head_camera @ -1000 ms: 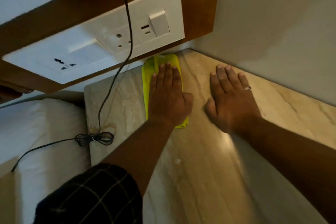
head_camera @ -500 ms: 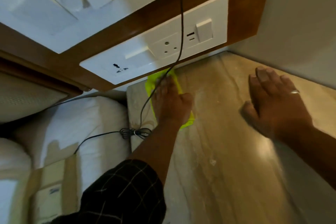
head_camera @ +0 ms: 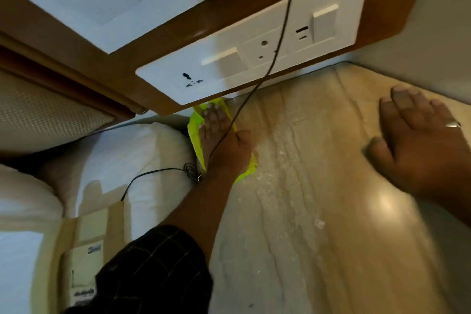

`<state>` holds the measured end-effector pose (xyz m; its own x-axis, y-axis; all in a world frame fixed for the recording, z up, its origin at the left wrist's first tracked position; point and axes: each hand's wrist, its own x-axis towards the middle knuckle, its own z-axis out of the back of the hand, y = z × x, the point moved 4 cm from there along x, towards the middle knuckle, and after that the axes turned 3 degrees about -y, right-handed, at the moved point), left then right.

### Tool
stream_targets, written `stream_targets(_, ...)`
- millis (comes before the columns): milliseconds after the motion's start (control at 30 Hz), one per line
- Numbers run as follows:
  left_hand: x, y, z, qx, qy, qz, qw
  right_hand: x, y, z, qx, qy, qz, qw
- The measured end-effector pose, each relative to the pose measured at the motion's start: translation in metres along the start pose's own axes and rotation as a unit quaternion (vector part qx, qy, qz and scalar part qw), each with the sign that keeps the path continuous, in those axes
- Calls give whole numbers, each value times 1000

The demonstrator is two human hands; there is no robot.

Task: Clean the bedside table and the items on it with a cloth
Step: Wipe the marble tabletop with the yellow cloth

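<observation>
A yellow cloth [head_camera: 195,126] lies flat at the far left corner of the marble bedside table top [head_camera: 305,211]. My left hand [head_camera: 224,143] presses flat on the cloth, fingers pointing to the wall, and covers most of it. My right hand [head_camera: 418,145], with a ring on one finger, rests palm down on the bare marble at the right, fingers spread, holding nothing. White dust streaks and crumbs lie on the marble between the two hands.
A white socket and switch panel [head_camera: 254,58] on a wooden board overhangs the table's far edge. A thin black cable [head_camera: 275,51] hangs from above across my left hand to a coil [head_camera: 191,169] at the table's left edge. White pillows [head_camera: 127,160] lie left.
My left hand has slid the cloth leftward along the back edge to the table's far left corner. My right hand has shifted to the right on the marble. The view turned left.
</observation>
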<state>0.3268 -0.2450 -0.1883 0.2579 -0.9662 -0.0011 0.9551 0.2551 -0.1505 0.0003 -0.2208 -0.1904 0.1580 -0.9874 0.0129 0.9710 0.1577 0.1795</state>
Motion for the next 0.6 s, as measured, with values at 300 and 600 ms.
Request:
stream_targets(300, -8, 43, 13, -48, 15, 116, 992, 6, -1, -5, -8, 11, 1, 1000)
stream_targets(600, -196, 8, 8, -12, 16, -110, 994, 6, 1, -2, 27, 5, -8, 1000)
